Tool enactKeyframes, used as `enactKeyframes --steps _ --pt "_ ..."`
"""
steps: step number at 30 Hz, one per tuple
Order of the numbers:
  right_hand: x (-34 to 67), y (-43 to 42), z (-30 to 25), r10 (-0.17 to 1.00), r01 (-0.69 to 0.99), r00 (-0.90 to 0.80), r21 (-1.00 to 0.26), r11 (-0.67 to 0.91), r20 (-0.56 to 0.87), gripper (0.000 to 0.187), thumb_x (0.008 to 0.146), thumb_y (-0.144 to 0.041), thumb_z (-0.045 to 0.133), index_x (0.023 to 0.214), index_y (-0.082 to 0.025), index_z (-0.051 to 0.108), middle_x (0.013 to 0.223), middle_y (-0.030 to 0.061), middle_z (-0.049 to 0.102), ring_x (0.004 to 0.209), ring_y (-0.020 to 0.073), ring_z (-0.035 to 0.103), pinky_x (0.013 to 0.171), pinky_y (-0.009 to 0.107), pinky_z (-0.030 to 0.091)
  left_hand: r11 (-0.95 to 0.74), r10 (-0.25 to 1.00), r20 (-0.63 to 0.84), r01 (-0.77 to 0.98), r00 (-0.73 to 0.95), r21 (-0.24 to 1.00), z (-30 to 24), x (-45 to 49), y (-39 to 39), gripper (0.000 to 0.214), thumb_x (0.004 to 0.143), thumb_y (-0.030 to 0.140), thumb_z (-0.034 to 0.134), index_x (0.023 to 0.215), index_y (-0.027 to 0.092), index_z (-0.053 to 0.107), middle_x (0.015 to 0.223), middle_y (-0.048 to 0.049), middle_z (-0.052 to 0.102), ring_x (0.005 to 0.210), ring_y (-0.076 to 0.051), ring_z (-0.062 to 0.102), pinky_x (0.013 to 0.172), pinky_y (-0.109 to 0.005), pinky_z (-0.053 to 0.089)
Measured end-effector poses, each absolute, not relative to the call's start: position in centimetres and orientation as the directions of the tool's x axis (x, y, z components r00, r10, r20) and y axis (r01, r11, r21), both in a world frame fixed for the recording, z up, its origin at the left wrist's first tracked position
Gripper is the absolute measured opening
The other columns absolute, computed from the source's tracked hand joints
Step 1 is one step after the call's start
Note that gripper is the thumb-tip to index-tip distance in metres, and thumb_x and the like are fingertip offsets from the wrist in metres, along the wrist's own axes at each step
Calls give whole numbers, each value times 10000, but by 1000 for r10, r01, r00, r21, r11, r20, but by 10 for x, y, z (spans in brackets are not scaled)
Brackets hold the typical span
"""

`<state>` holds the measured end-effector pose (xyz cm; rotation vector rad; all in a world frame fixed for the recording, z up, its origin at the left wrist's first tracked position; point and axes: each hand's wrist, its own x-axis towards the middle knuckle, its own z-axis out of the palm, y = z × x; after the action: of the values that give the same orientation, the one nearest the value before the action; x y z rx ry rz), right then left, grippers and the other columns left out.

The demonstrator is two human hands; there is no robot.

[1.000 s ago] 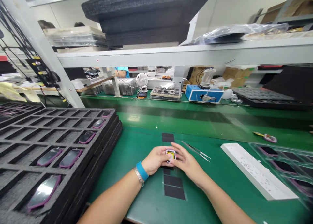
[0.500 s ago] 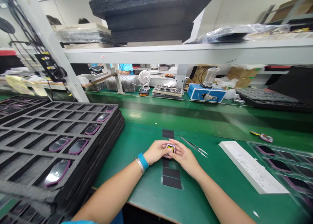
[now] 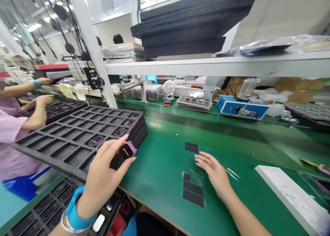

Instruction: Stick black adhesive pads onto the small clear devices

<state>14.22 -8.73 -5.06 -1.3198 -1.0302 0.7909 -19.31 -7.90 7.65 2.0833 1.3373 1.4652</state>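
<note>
My left hand [image 3: 107, 167] grips a small purple smartwatch [image 3: 128, 150] between fingertips and thumb, its dark face with a white mark turned toward me. The watch is held at the right edge of a black foam tray [image 3: 74, 153], where several purple-rimmed pieces lie in pockets; my hand hides some pockets. My right hand [image 3: 212, 170] is open with its fingers stretched out, holding nothing, above the green mat [image 3: 160, 170]. Tweezers [image 3: 230, 170] lie just beyond it, partly covered. Black rectangular pads [image 3: 193, 193] on a clear sheet lie to its left.
A white tray with tiny bits [image 3: 288, 191] stands at right. Behind are a blue machine [image 3: 242, 108], a small white fan [image 3: 168, 88] and a shelf beam [image 3: 180, 68]. More foam trays [image 3: 46, 212] sit low at left. A co-worker's arm [image 3: 36, 115] is at far left.
Both hands held the watch together over the mat; now my left hand has carried it left to the foam tray. My right hand has let go and opened. The view has turned left.
</note>
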Motion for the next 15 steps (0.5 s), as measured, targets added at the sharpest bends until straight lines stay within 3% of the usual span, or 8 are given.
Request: enactKeyframes --steps 3,6,11,15 --pt "143 -87 -51 904 129 399 -985 111 154 575 678 -594 675 1060 -176 573 1040 136 644 956 283 622 825 437 540 -532 726 671 742 151 409 89 -217 -60 499 782 322 640 1265 280 522 1086 -63 574 1026 -285 528 953 -375 388" --pt "144 -86 -53 899 160 405 -981 110 167 589 674 -614 663 1048 -168 577 1004 132 653 932 277 626 824 436 538 -477 759 608 835 233 274 105 -245 -22 521 764 354 645 1255 229 526 1052 -87 592 970 -289 555 884 -355 411" --pt "147 -84 -57 900 202 400 -975 95 171 624 669 -635 639 1060 -154 566 961 132 656 912 271 626 823 423 522 -209 943 320 914 94 347 114 -282 49 504 667 426 717 1092 173 618 891 -97 655 841 -285 609 723 -311 444" --pt "149 -83 -61 896 227 408 -970 86 175 623 674 -633 622 1065 -152 560 937 124 656 897 263 625 810 411 512 -170 962 261 929 84 329 98 -291 80 447 679 432 703 1011 138 639 881 -132 666 828 -300 620 686 -307 435"
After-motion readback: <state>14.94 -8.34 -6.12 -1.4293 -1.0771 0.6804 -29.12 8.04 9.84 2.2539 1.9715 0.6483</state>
